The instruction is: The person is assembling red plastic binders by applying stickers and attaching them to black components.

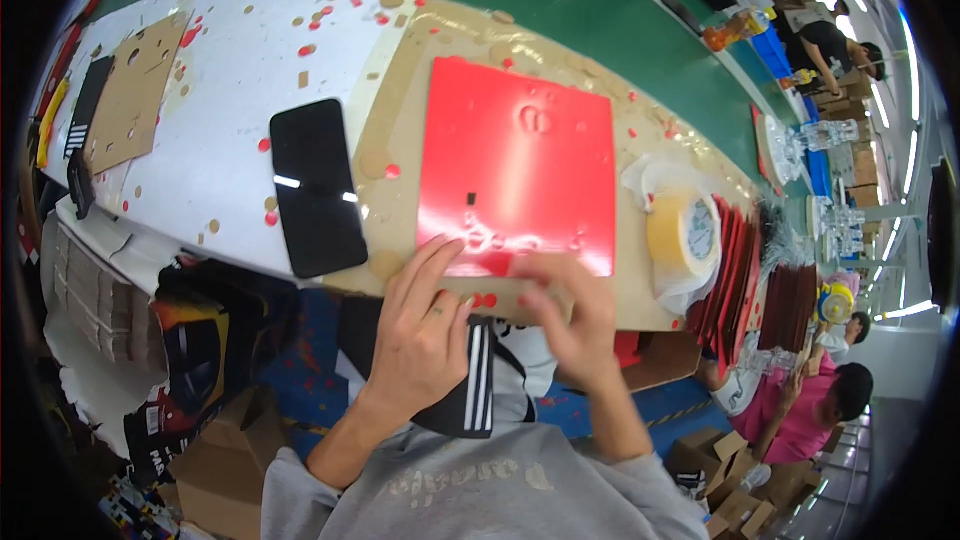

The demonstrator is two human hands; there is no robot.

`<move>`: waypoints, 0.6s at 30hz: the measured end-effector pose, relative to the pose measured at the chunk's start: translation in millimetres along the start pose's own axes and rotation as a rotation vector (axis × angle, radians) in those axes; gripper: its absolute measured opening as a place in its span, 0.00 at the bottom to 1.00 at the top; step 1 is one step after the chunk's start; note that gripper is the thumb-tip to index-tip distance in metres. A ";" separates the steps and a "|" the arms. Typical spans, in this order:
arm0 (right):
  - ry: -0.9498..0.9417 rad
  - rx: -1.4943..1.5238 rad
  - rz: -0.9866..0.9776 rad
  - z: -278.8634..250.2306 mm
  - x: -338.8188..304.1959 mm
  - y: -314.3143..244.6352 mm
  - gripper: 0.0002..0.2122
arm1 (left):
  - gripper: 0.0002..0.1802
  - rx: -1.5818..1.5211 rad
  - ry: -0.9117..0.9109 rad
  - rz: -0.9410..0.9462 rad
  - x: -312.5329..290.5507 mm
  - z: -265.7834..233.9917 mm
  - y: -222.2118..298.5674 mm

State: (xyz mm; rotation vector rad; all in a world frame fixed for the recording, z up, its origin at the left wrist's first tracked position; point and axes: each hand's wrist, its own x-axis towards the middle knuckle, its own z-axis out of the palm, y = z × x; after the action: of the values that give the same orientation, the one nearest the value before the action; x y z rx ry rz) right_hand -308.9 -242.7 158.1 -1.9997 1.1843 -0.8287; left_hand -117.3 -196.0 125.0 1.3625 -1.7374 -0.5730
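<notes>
A glossy red card sheet with round and small rectangular punched marks lies on a brown cardboard sheet. My left hand rests at the red sheet's near left edge, its fingers stretched out and the fingertips on the sheet near a row of round cuts. Above the near right edge is my right hand, smeared by motion; its fingertips and anything between them cannot be made out. Small red discs lie between the hands on the cardboard.
Left of the sheet lies a black phone, with a punched cardboard sheet farther left. A yellow tape roll and stacked red cards stand at right. Scattered red and brown punched bits dot the table. People work at far right.
</notes>
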 end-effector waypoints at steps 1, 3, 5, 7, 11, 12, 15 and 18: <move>-0.014 0.114 0.076 -0.7 -18.7 -0.7 0.16 | 0.03 -0.026 0.038 -0.038 2.1 3.1 2.2; -0.034 0.274 0.198 0.3 -47.3 -8.7 0.18 | 0.03 -0.039 0.044 -0.037 1.4 5.5 10.5; -0.017 0.335 0.301 6.7 -63.4 -15.6 0.19 | 0.03 -0.028 0.025 -0.046 -2.8 6.9 10.6; 0.063 0.146 0.157 -1.5 -63.3 -13.7 0.18 | 0.03 -0.020 -0.004 -0.010 -4.0 4.1 9.2; 0.358 -0.208 0.062 -40.2 -22.0 -3.5 0.13 | 0.04 0.082 -0.033 0.054 -0.8 6.2 13.0; 0.332 -0.262 0.043 -48.1 -3.6 6.8 0.13 | 0.04 0.086 -0.036 0.071 2.3 9.3 12.3; 0.213 -0.317 -0.069 -48.9 61.9 41.0 0.16 | 0.04 0.174 -0.043 0.085 -1.7 7.4 8.0; 0.166 -0.548 -0.169 -45.4 134.2 83.6 0.18 | 0.04 0.184 -0.042 0.139 0.3 16.0 11.9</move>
State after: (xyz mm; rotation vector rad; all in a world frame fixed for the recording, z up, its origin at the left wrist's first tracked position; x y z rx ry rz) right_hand -332.7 -404.7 143.0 -2.5405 1.4707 -0.8260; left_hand -137.2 -194.8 125.5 1.3488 -1.9405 -0.3753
